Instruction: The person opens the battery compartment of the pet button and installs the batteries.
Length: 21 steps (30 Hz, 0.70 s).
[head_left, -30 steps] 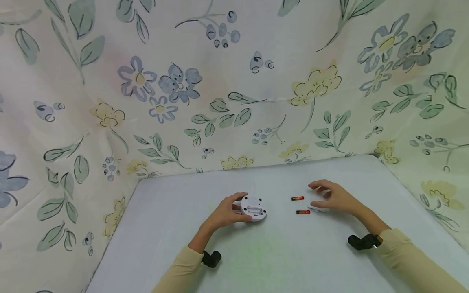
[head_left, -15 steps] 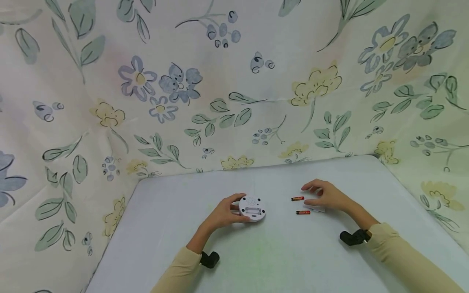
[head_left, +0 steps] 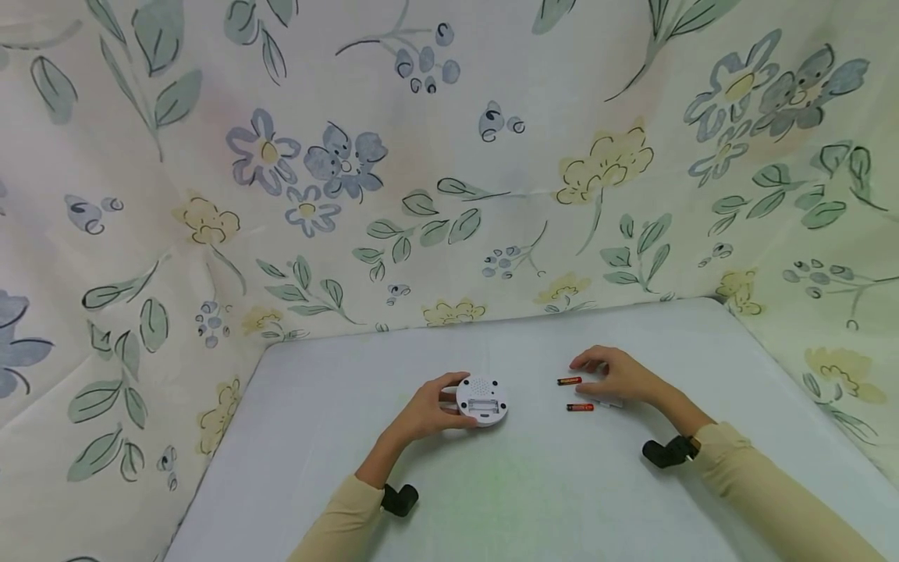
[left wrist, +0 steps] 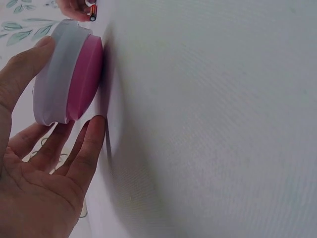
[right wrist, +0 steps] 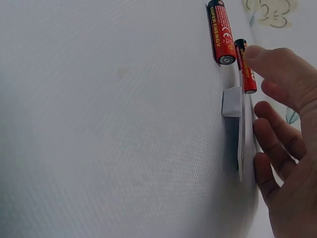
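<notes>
My left hand (head_left: 424, 411) grips a round white device (head_left: 482, 402) at its rim, thumb on one side and fingers on the other. Its underside faces up, showing small dark feet, speaker holes and an uncovered battery compartment. A pink part (left wrist: 86, 77) of it faces the table in the left wrist view. My right hand (head_left: 621, 376) hovers with parted fingers over the farther red-and-black battery (head_left: 569, 382); the thumb tip overlaps that battery in the right wrist view, and contact is unclear. A nearer battery (head_left: 580, 407) lies beside a thin white battery cover (right wrist: 241, 134).
The white tabletop (head_left: 492, 492) stretches around both hands. A floral cloth (head_left: 449, 195) hangs behind the table and along its sides. Black cameras sit on both wrists, such as the right wrist camera (head_left: 667, 453).
My right hand has moved left, from beside the batteries to the farther one. The left hand keeps its hold on the device, which has shifted slightly left. Both batteries stay where they were.
</notes>
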Tool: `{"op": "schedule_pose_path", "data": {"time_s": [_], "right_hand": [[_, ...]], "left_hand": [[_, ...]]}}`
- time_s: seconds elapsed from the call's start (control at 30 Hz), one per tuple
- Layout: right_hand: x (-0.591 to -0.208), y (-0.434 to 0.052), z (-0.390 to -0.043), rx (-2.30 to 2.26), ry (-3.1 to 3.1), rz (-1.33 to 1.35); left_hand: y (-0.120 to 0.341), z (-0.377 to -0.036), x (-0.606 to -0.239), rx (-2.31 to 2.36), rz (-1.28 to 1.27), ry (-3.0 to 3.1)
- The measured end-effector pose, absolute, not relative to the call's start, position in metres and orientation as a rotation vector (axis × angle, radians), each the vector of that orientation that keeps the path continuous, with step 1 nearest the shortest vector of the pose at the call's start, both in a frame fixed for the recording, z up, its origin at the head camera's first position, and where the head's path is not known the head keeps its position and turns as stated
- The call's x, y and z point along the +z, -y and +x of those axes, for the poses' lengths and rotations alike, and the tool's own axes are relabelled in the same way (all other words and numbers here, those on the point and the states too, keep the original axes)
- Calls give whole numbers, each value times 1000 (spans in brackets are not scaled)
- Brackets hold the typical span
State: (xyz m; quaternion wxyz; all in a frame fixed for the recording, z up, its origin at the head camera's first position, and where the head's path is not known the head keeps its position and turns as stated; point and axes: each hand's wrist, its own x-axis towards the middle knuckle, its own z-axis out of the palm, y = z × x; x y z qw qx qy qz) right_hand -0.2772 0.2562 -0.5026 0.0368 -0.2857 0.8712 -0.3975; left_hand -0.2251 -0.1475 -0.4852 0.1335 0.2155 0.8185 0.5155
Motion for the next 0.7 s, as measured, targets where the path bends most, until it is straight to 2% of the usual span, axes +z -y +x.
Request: {"op": "schedule_pose_path", "data": {"time_s": [0.7], "right_hand": [[-509,-253,-283,-1191,-2699,-911]], "left_hand": [[150,-227,-488,1474,602,-2392]]}}
